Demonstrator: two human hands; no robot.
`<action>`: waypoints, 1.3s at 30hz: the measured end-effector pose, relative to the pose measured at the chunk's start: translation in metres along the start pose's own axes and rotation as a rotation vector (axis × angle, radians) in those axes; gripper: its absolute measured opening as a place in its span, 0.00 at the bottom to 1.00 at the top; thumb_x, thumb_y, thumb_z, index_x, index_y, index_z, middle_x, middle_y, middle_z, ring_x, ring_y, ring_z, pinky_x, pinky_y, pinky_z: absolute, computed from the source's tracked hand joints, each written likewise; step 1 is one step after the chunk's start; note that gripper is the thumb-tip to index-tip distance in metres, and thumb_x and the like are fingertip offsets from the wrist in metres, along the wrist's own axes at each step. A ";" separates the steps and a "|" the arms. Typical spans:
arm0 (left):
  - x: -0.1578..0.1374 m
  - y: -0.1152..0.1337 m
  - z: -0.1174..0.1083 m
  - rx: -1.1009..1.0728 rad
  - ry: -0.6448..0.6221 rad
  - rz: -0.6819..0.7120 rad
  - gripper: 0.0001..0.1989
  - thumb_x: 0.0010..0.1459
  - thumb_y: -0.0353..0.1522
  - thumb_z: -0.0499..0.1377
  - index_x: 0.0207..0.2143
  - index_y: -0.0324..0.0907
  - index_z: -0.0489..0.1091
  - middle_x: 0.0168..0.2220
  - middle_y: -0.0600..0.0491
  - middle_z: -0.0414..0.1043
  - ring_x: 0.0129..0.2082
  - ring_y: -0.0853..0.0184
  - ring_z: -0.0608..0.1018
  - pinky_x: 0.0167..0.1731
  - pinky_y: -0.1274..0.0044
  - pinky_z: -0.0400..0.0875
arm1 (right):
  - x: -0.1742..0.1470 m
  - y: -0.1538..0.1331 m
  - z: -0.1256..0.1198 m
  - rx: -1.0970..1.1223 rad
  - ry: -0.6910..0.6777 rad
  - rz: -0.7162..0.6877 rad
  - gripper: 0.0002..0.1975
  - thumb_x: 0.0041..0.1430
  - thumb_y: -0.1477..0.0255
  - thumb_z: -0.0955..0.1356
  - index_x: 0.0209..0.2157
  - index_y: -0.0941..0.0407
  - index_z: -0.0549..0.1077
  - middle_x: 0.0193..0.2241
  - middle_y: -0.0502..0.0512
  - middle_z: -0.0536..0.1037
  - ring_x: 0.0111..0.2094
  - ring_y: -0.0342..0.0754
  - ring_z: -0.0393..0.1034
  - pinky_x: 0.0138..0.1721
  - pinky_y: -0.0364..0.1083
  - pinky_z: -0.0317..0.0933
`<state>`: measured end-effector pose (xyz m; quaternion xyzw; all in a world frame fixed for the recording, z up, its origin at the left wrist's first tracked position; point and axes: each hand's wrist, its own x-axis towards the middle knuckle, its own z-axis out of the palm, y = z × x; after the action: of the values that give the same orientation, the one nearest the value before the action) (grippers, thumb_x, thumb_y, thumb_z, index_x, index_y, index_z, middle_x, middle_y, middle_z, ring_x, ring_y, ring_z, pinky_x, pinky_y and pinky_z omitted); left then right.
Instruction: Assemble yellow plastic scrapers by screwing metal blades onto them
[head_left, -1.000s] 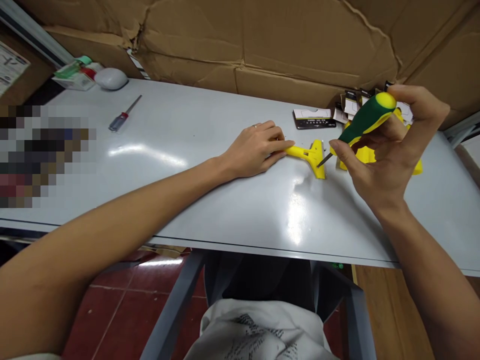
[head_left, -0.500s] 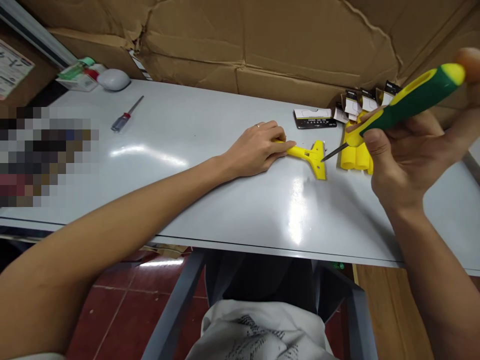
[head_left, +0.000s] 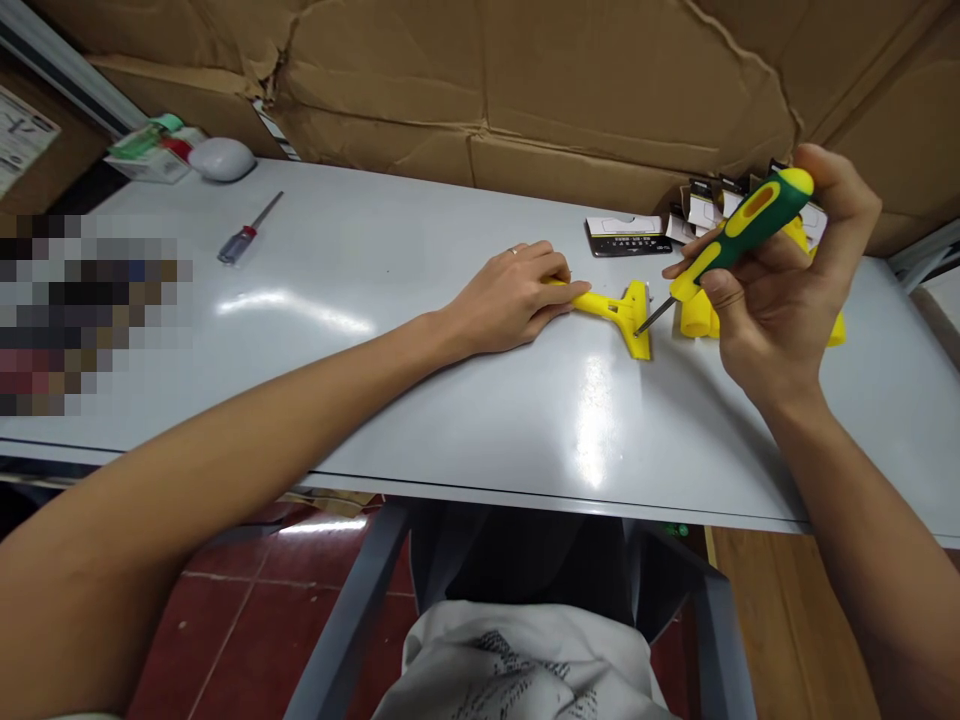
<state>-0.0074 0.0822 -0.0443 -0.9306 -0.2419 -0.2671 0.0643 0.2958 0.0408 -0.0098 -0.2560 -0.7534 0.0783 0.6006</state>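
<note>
A yellow scraper (head_left: 637, 318) with a wide T-shaped head lies on the white table (head_left: 465, 430). Its handle is gripped by my left hand (head_left: 521, 295), which presses it down on the tabletop. My right hand (head_left: 787, 310) holds a green-and-yellow screwdriver (head_left: 757, 230) at a slant, thumb along the handle and a finger on its butt end. The screwdriver's tip meets the lower screw spot on the scraper's head. Part of the scraper's handle is hidden under my left fingers.
More yellow scrapers (head_left: 696, 316) in black-and-white packaging sit behind my right hand. A black-and-white card (head_left: 628, 237) lies near the cardboard wall (head_left: 390, 80). Farther left are a clear-handled screwdriver (head_left: 241, 240), a white rounded object (head_left: 222, 159) and a small box (head_left: 150, 160).
My right hand has moved left with the screwdriver, and its fingers have closed around the butt end. The tip has shifted down onto the lower screw spot. My left hand stays put.
</note>
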 end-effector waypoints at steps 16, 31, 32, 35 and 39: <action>0.000 0.002 0.000 0.005 0.011 0.010 0.18 0.84 0.39 0.55 0.63 0.49 0.81 0.49 0.43 0.82 0.50 0.53 0.80 0.43 0.64 0.72 | 0.006 0.012 -0.005 0.009 -0.004 -0.103 0.59 0.36 0.39 0.87 0.70 0.27 0.68 0.63 0.53 0.68 0.35 0.46 0.77 0.25 0.51 0.77; -0.001 0.008 -0.007 0.024 0.013 0.034 0.20 0.84 0.42 0.53 0.62 0.47 0.81 0.46 0.44 0.82 0.46 0.55 0.80 0.42 0.65 0.74 | -0.003 -0.030 0.012 -0.321 0.155 0.118 0.40 0.57 0.37 0.80 0.67 0.28 0.69 0.66 0.52 0.72 0.52 0.61 0.82 0.32 0.56 0.85; -0.001 0.008 -0.008 0.029 0.014 0.039 0.20 0.85 0.42 0.52 0.62 0.47 0.81 0.45 0.44 0.82 0.46 0.55 0.80 0.41 0.66 0.74 | -0.002 -0.031 0.013 -0.317 0.165 0.105 0.40 0.58 0.38 0.80 0.67 0.28 0.69 0.66 0.52 0.72 0.50 0.59 0.81 0.32 0.55 0.84; -0.001 0.009 -0.009 0.022 0.005 0.031 0.20 0.84 0.42 0.53 0.62 0.47 0.81 0.45 0.44 0.82 0.45 0.55 0.80 0.40 0.66 0.74 | 0.001 -0.031 0.019 -0.289 0.234 0.014 0.37 0.61 0.37 0.78 0.67 0.30 0.71 0.64 0.52 0.72 0.44 0.54 0.79 0.29 0.53 0.81; -0.003 0.008 -0.009 -0.001 -0.004 0.001 0.20 0.84 0.43 0.54 0.61 0.48 0.82 0.45 0.43 0.82 0.45 0.55 0.81 0.41 0.65 0.75 | 0.003 -0.028 0.018 -0.216 0.243 -0.035 0.37 0.65 0.38 0.74 0.71 0.28 0.69 0.70 0.49 0.68 0.40 0.49 0.78 0.30 0.53 0.79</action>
<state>-0.0098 0.0720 -0.0379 -0.9313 -0.2414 -0.2652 0.0635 0.2704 0.0214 0.0002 -0.3135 -0.6837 -0.0451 0.6574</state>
